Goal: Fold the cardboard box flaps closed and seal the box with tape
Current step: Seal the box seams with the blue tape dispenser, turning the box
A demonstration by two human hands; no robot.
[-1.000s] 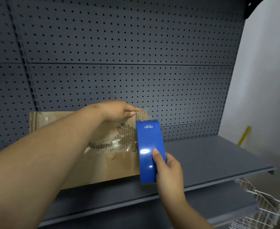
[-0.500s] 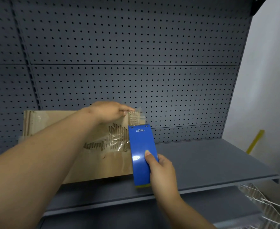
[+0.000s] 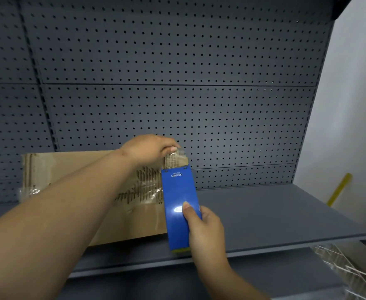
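Observation:
A brown cardboard box [image 3: 65,167] stands on the grey shelf [image 3: 264,213], its front face torn and patched with old clear tape. My right hand [image 3: 203,230] grips a blue tape dispenser [image 3: 178,198] held upright against the box's right end. A strip of clear tape [image 3: 175,160] runs from the dispenser's top up to the box's upper right corner. My left hand [image 3: 149,148] reaches across the box and pinches the end of that tape at the corner. The box's top is hidden from view.
A dark pegboard panel [image 3: 177,83] rises behind the shelf. White wire baskets [image 3: 350,269] sit at the lower right below the shelf edge. A yellow stick [image 3: 338,189] leans on the white wall at the right. A lower shelf [image 3: 177,284] lies beneath.
The view has shifted slightly, so the box and hands sit a little further left in the picture. My left hand keeps the tape end at the corner. The dispenser stays against the box's right end.

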